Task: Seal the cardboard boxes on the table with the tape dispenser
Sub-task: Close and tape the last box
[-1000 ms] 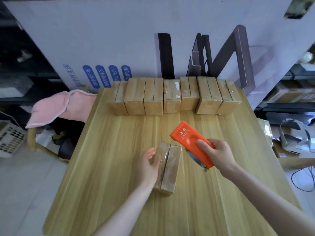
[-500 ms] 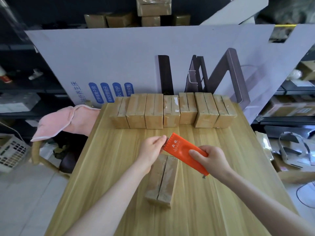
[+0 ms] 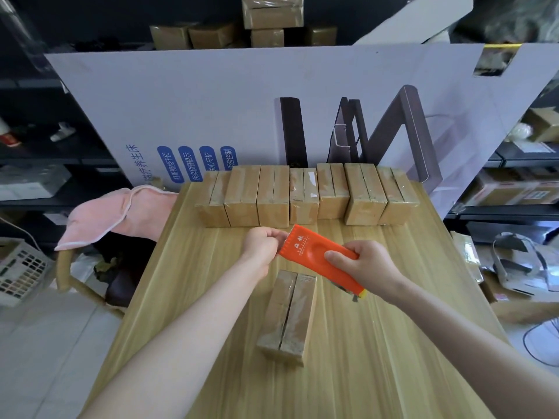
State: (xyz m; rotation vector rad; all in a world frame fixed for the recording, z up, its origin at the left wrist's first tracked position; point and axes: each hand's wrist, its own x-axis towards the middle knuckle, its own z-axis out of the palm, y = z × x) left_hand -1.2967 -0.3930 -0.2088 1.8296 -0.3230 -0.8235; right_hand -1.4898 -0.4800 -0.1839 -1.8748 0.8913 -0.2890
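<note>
A small cardboard box lies lengthwise in the middle of the wooden table, its centre seam facing up. Just above its far end, my right hand grips the orange tape dispenser by its body. My left hand pinches at the dispenser's toothed front edge, fingers curled; the tape end itself is too thin to see. A row of several similar boxes stands along the table's far edge.
A large white printed carton panel stands upright behind the row. A pink cloth hangs on a chair at the left. Shelves with more boxes and clutter flank the table on the right.
My left hand left the box's side and rose to the dispenser's front edge. The dispenser dropped lower and nearer the box. The view tilted up.
</note>
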